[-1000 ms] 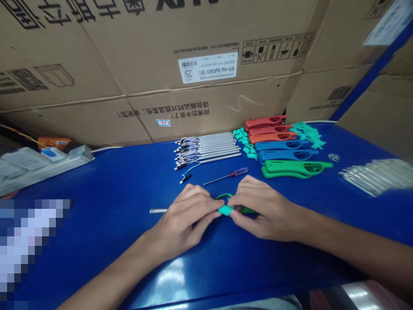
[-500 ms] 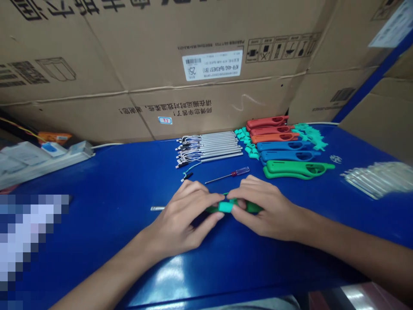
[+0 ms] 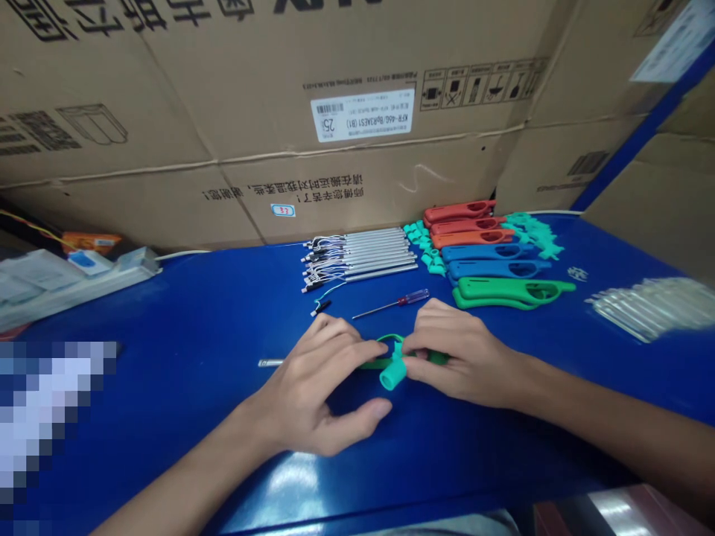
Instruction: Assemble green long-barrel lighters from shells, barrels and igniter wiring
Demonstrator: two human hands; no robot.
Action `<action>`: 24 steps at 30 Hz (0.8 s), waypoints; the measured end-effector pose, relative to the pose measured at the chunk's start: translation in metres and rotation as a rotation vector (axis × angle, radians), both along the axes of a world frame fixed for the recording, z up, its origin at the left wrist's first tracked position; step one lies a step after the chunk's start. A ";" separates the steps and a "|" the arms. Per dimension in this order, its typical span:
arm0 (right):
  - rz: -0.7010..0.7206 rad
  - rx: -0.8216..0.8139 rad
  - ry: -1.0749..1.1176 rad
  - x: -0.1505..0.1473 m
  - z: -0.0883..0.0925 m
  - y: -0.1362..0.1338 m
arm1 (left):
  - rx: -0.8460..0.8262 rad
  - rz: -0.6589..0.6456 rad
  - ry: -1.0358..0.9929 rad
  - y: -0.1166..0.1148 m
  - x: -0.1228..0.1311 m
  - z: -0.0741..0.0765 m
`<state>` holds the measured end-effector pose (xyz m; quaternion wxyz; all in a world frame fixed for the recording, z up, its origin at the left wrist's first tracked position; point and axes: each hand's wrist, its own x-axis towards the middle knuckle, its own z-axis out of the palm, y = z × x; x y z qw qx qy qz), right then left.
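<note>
My right hand (image 3: 455, 353) pinches a short, hollow teal sleeve (image 3: 393, 374) between thumb and fingertips, its round opening facing down-left. Just above the sleeve, a small teal piece (image 3: 397, 348) shows against the fingertips. Under both hands lies a long green plastic casing (image 3: 375, 364), mostly covered, with a thin green wire (image 3: 389, 338) arching over it. My left hand (image 3: 321, 380) is open, its index finger reaching over the casing and its thumb spread away from it. From behind the left hand, the end of a silver rod (image 3: 270, 363) sticks out.
Beyond the hands lie a screwdriver (image 3: 391, 304), silver rods with wires (image 3: 380, 253), and loose teal sleeves (image 3: 430, 257). Red, orange, blue and green casings (image 3: 503, 292) line the back right. Clear bagged strips (image 3: 653, 309) lie at right, a power strip (image 3: 83, 286) at left. Cardboard (image 3: 268, 97) walls the back.
The left thumb has come away from the teal sleeve and spread downward. In the right fingers, the sleeve has tilted so that its opening shows. The wire now arches higher into view.
</note>
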<state>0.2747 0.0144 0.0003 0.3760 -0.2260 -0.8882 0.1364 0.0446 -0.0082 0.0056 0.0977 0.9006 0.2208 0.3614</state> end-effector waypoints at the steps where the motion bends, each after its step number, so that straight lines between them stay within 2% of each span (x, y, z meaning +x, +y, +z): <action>1: 0.002 0.004 0.002 0.000 0.000 0.000 | -0.008 -0.008 0.002 0.000 0.000 0.001; 12: 0.015 0.035 0.022 -0.006 0.002 -0.005 | 0.000 0.037 0.036 -0.001 0.003 0.003; 24: 0.018 -0.010 -0.054 -0.003 0.006 -0.007 | 0.000 0.042 0.049 -0.001 0.003 0.005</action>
